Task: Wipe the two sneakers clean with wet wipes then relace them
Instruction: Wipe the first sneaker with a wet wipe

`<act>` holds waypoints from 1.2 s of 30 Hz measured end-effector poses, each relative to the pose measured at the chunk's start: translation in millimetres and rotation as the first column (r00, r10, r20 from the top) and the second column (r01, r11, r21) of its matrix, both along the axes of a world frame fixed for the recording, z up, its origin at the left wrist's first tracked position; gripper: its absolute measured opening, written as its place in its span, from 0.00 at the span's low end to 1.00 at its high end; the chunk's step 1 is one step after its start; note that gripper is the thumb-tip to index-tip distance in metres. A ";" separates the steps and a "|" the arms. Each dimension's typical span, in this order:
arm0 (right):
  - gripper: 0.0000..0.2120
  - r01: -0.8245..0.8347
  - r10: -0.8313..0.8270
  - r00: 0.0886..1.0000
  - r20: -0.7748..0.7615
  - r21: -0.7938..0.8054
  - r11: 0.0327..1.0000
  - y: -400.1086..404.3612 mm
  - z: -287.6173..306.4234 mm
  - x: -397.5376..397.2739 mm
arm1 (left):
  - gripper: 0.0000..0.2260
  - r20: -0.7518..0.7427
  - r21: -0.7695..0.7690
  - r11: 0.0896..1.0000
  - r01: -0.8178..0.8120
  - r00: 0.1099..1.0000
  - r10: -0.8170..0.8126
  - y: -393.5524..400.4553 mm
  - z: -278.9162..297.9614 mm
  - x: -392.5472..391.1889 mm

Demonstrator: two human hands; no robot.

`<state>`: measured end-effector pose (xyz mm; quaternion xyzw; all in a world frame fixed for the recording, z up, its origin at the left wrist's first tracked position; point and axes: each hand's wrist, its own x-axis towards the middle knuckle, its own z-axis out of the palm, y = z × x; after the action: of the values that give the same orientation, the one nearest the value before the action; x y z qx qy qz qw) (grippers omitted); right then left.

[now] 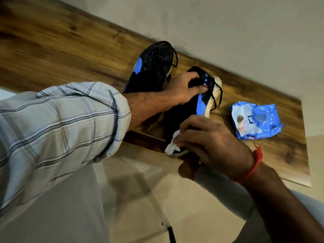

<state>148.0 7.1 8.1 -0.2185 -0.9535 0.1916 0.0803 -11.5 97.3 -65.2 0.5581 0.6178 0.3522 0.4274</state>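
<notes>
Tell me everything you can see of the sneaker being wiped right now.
The near sneaker is black mesh with a blue side panel and an off-white sole, black laces loose at its front. It lies tilted on the wooden table, heel over the near edge. The left hand grips its laced upper; the right hand presses a white wipe against its heel. The other sneaker sits close behind; whether they touch is unclear.

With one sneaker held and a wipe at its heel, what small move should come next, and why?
Probably drag the wet wipe along the heel of the near sneaker. The right hand already presses it there, and the left hand grips the laced upper, steadying the shoe.
</notes>
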 end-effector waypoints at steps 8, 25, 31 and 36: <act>0.14 0.300 -0.303 0.953 -0.012 -0.116 0.947 20.2 10.1 12.7 | 0.12 -0.004 0.014 1.000 -0.004 1.000 0.004 0.2 1.4 -1.3; 0.09 0.416 -0.415 0.909 -0.031 0.054 0.908 39.4 -3.1 16.3 | 0.13 -0.019 0.014 0.997 0.074 0.997 -0.074 2.0 5.7 3.5; 0.08 0.070 -0.069 0.998 0.011 -0.059 0.996 -15.4 9.6 -7.0 | 0.11 0.044 -0.026 0.998 0.052 0.998 -0.051 -0.5 4.4 -1.0; 0.08 0.003 0.002 0.999 0.036 -0.124 0.992 3.4 6.3 -0.2 | 0.11 0.061 -0.028 0.998 0.060 0.996 -0.058 -0.8 6.6 -2.9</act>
<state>147.8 10.4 14.4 -0.2266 -0.9409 0.2466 0.0494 -14.4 96.5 -58.6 0.5588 0.5932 0.3467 0.4644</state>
